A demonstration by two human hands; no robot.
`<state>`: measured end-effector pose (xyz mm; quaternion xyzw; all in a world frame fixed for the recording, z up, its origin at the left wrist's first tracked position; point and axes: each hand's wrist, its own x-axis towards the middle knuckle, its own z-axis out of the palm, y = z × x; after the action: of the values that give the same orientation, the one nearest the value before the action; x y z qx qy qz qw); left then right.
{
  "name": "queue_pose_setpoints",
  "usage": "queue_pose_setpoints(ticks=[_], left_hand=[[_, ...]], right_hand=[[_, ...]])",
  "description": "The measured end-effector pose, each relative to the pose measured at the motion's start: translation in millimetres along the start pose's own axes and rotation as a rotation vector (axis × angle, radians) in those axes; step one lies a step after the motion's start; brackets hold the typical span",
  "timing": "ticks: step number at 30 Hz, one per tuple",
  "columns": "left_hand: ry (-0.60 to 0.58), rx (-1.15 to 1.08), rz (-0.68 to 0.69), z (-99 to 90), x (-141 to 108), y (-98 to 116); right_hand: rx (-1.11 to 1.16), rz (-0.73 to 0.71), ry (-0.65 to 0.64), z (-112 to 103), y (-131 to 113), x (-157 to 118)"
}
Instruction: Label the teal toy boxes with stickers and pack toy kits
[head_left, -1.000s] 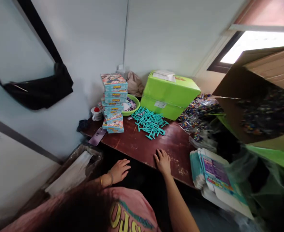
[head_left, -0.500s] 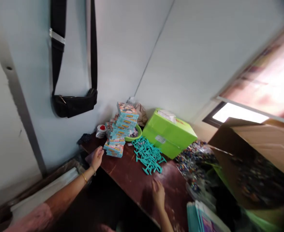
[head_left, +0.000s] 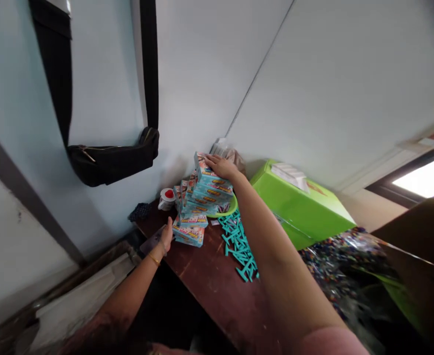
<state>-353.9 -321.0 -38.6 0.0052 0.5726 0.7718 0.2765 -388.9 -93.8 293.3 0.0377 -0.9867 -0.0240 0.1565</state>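
Note:
Small blue-and-white printed boxes stand in a leaning, uneven stack at the far left of the table. My right hand lies on the topmost box, its fingers stretched over the upper face. Low on the left side, my left hand is upright with its fingers extended, beside the bottom boxes; whether it touches them I cannot tell. Behind the stack, a green bowl is partly hidden. Teal T-shaped plastic pieces lie in a pile, partly covered by my right forearm.
A lime-green box stands against the wall on the dark red table. Left of the stack are a white cup with a red spot and a dark cloth. Plastic bags of multicoloured bits lie right. A black bag hangs on the wall.
My right hand has moved from the table's front area up onto the stack's top. My left hand has straightened beside the lower boxes. The view has shifted, cutting off the right side more.

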Motion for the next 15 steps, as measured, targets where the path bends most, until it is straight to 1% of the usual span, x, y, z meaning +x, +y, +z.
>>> queue_pose_setpoints(ticks=[1, 2, 3, 5, 7, 9, 12, 15], left_hand=[[-0.006, 0.005, -0.016, -0.5, 0, 2], [-0.016, 0.011, -0.024, -0.5, -1, 3], [-0.027, 0.016, -0.023, -0.1, -3, 4], [-0.047, 0.024, -0.010, 2.0, -8, 4], [-0.057, 0.033, 0.000, 4.4, -15, 0], [-0.065, 0.045, 0.002, 5.8, -26, -6], [-0.091, 0.052, -0.002, 4.4, -48, -16], [-0.153, 0.063, -0.045, -1.1, -81, -26]], right_hand=[[-0.007, -0.038, -0.071, 12, 7, 3], [-0.009, -0.075, -0.106, 22, 14, 4], [-0.007, -0.105, -0.105, 29, 20, 3], [0.019, -0.130, -0.053, 35, 30, -5], [0.069, -0.109, -0.014, 33, 32, -18], [0.124, -0.050, -0.008, 25, 27, -33], [0.192, 0.054, -0.030, 10, 11, -64], [0.225, 0.124, -0.027, -3, -8, -104]])
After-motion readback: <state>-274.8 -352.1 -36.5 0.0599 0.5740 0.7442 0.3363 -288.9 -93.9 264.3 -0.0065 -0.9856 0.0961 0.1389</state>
